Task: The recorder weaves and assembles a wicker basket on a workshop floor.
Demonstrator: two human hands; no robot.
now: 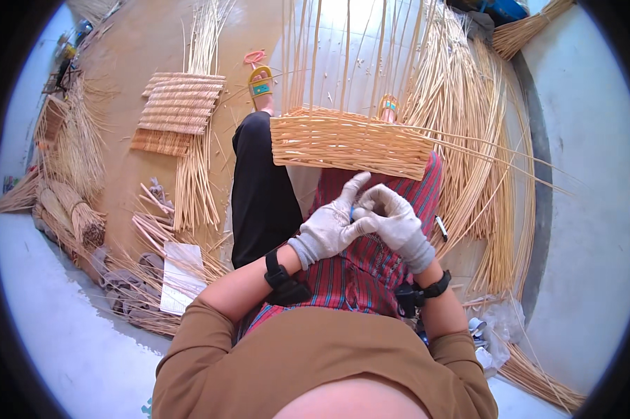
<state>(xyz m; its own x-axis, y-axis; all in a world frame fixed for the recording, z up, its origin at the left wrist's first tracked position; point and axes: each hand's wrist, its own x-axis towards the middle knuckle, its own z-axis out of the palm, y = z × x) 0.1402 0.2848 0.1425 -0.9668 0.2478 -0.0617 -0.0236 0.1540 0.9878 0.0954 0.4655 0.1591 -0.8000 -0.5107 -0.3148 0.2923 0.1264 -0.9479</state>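
Both gloved hands meet just below the half-woven wicker basket [350, 143]: left hand [331, 225] fingers curl round a small blue object [355, 213], index finger raised; right hand [396, 222] fingers close over it from the other side. Left of the basket lie woven reed mats [177, 112] and reed bundles [77, 213]

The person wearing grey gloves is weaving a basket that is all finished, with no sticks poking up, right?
Not quite. The head view shows the half-woven straw-coloured wicker basket unfinished, with long upright canes rising from its rim. The grey-gloved left hand and right hand meet beside it.
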